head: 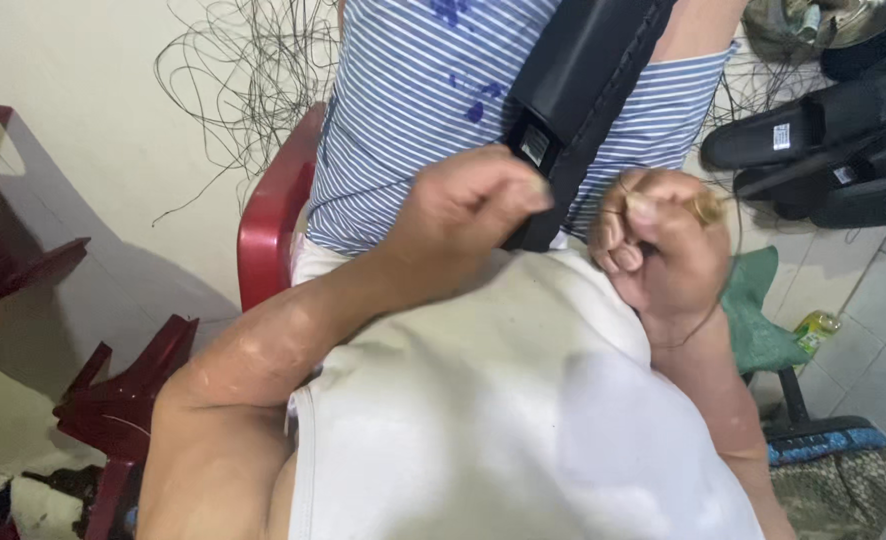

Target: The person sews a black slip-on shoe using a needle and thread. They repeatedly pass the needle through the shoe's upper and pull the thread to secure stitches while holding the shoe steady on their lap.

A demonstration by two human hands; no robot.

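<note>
We are looking down at our two hands, held close together in the upper middle of the frame, over a white cloth point(523, 420) that is covering our lap. Our left hand point(473, 205) is curling into a loose fist with the fingers point(523, 190) pinched together at their tips; we cannot tell for sure what they are pinching, as the hand is blurred. Our right hand point(663, 245) is clenching tightly, thumb pressed on top, and a thin dark thread point(735, 215) is looping around it, running past the knuckles and down along the wrist.

The thread is lying to the right of the left hand, so the right hand is the nearer one and is holding it. Its long axis between the two fists seems to be running roughly left to right across the frame, though the stretch between them is too fine to follow. Just above the hands a black strap point(583, 90) is crossing diagonally over a person in a blue striped shirt point(413, 90), who is sitting in a red plastic chair point(268, 215). More loose thread is tangling against the wall at the upper left, and black sandals point(823, 130) are lying on the tiled floor at the upper right.
</note>
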